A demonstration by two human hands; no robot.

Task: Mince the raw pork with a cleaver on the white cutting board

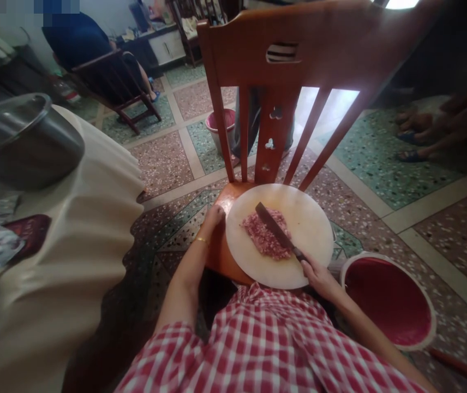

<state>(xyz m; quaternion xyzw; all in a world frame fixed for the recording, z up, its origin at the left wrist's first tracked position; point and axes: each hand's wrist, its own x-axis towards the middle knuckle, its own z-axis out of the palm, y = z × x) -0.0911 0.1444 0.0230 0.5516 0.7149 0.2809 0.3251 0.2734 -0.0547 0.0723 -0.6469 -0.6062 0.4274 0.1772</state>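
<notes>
A round white cutting board [315, 224] lies on the seat of a wooden chair in front of me. Spread over its middle is a heap of minced meat [262, 237]. My right hand [314, 273] is closed around the handle of a cleaver [273, 225], whose dark, square-ended blade lies slantwise across the mince. At the board's left side, by the edge of the chair seat [221, 248], is my left hand [216, 214]. Its fingers look curled in, and what they grip, if anything, cannot be made out.
The chair's slatted back [253, 60] rises beyond the board. A red-lined bucket [389, 300] stands close on the right. On the left, a cloth-covered table [106, 180] bears a large metal pot [33, 142]. Farther off are a smaller bucket [221, 128], a seated person [82, 43] and other people's legs.
</notes>
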